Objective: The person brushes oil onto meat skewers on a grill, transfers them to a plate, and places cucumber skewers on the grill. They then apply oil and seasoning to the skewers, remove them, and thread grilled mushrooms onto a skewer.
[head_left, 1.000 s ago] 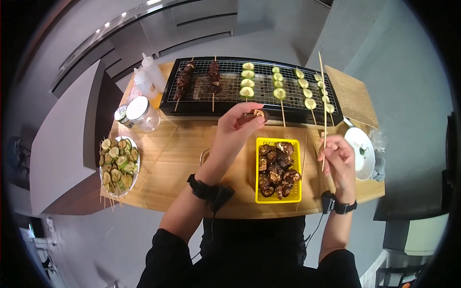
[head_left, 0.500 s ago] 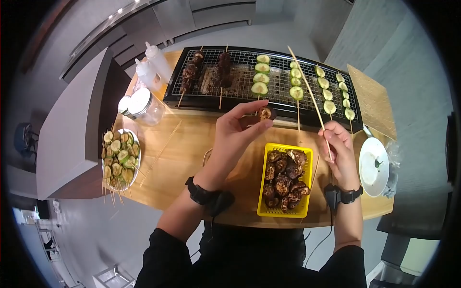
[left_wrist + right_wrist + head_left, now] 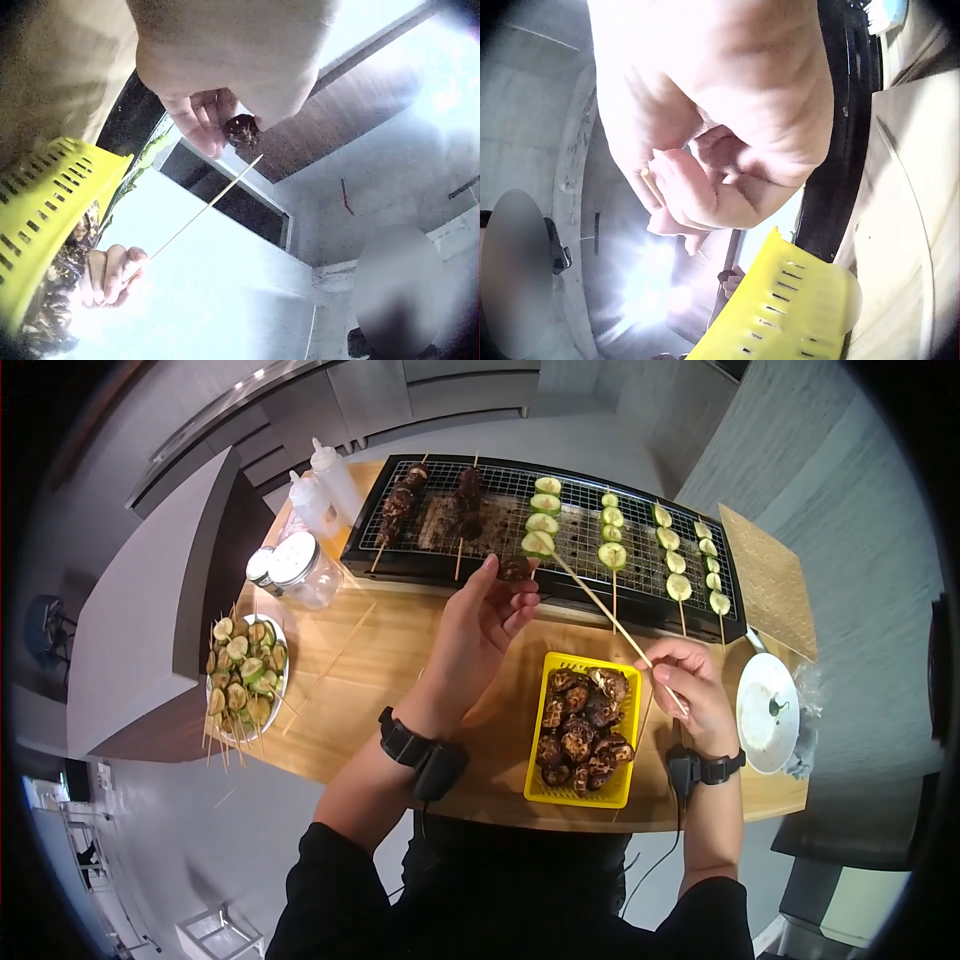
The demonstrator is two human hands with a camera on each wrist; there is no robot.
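Near the grill's front edge, my left hand (image 3: 478,622) pinches a dark brown mushroom (image 3: 514,568) between thumb and fingers; the left wrist view shows the same mushroom (image 3: 241,131). My right hand (image 3: 692,695) grips a bare wooden skewer (image 3: 610,618) near its lower end. The skewer slants up and left, its tip close to the mushroom but apart from it in the left wrist view. Below and between the hands stands a yellow basket (image 3: 533,780) full of browned mushrooms (image 3: 578,740). In the right wrist view my right fingers curl around the skewer's end (image 3: 646,177).
Behind the hands, a black grill (image 3: 640,615) bears mushroom skewers at left and zucchini skewers (image 3: 613,555) at centre and right. At left are squeeze bottles (image 3: 337,480), a jar (image 3: 312,582) and a plate of zucchini skewers (image 3: 240,675). A white pan (image 3: 765,732) lies at right.
The right hand's skewer has swung from nearly upright to a leftward slant, its tip now by the mushroom. My left hand has turned and moved slightly left, with the mushroom still pinched.
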